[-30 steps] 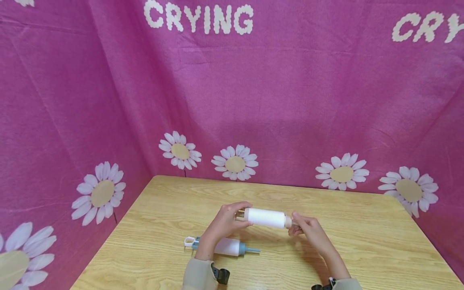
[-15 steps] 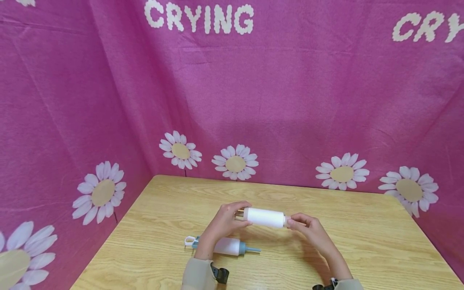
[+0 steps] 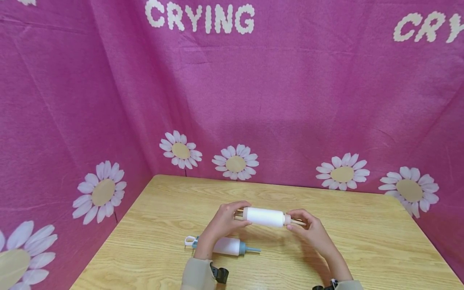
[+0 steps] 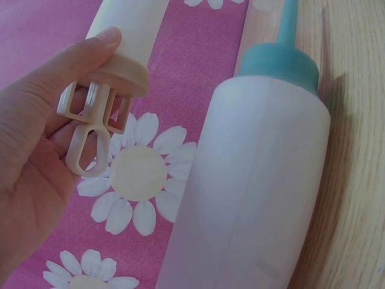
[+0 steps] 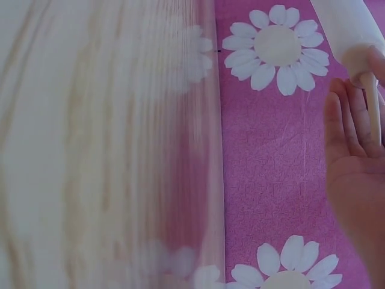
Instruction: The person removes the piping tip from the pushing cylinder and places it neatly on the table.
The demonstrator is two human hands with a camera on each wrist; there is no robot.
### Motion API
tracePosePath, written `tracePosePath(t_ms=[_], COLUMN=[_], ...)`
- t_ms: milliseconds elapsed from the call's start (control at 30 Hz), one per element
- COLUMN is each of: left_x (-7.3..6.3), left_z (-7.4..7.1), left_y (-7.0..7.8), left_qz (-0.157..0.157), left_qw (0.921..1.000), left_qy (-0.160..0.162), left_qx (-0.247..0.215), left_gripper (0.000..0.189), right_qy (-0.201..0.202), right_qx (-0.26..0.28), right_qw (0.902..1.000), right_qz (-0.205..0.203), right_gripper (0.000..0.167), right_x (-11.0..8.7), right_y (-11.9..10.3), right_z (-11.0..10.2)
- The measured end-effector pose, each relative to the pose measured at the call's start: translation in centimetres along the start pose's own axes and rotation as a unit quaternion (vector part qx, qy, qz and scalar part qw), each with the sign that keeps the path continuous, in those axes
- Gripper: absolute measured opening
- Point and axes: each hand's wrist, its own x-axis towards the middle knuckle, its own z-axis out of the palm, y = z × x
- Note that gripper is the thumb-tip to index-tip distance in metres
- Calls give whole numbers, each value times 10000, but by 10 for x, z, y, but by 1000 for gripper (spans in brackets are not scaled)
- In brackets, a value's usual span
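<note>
A white squeeze bottle point(image 3: 266, 217) with beige ends is held sideways above the table between both hands. My left hand point(image 3: 224, 219) holds its left end. There the left wrist view shows a beige frame with a ring handle point(image 4: 90, 150), the thumb lying on the white body. My right hand point(image 3: 313, 233) pinches the beige collar point(image 5: 358, 59) at the other end with thumb and fingertips. A thin beige nozzle point(image 5: 373, 111) runs past the palm. Below the left forearm, a similar bottle with teal ends point(image 3: 227, 246) lies on the table, partly hidden by that wrist.
The wood-grain table point(image 3: 174, 201) is backed by a pink cloth point(image 3: 272, 100) with daisies and lettering, which also hangs along the left side. The teal bottle's nozzle point(image 3: 253, 250) points right, and its white ring point(image 3: 190, 241) sticks out at the left.
My right fingers have shifted from the nozzle side onto the collar and changed their grip there, so the nozzle now shows beside them. The left hand and both bottles have hardly moved.
</note>
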Motion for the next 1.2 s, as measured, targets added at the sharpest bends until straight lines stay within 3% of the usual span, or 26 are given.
tracePosePath(t_ms=[267, 633, 933, 1200], left_x=[0, -1, 0, 1], left_z=[0, -1, 2, 7], left_y=[0, -3, -7, -11], left_qz=[2, -91, -6, -377], left_qw=[10000, 9999, 9999, 9975], left_qy=[9, -23, -76, -359], left_qx=[19, -74, 127, 472], left_gripper=[43, 43, 41, 44], right_qy=[28, 41, 118, 70], right_qx=[28, 221, 247, 316], right_qw=[9998, 9997, 9996, 9995], right_qz=[-192, -51, -100, -30], right_gripper=[34, 37, 37, 37], right_x=[1, -3, -7, -7], right_y=[2, 1, 1, 2], right_z=[0, -4, -10, -10])
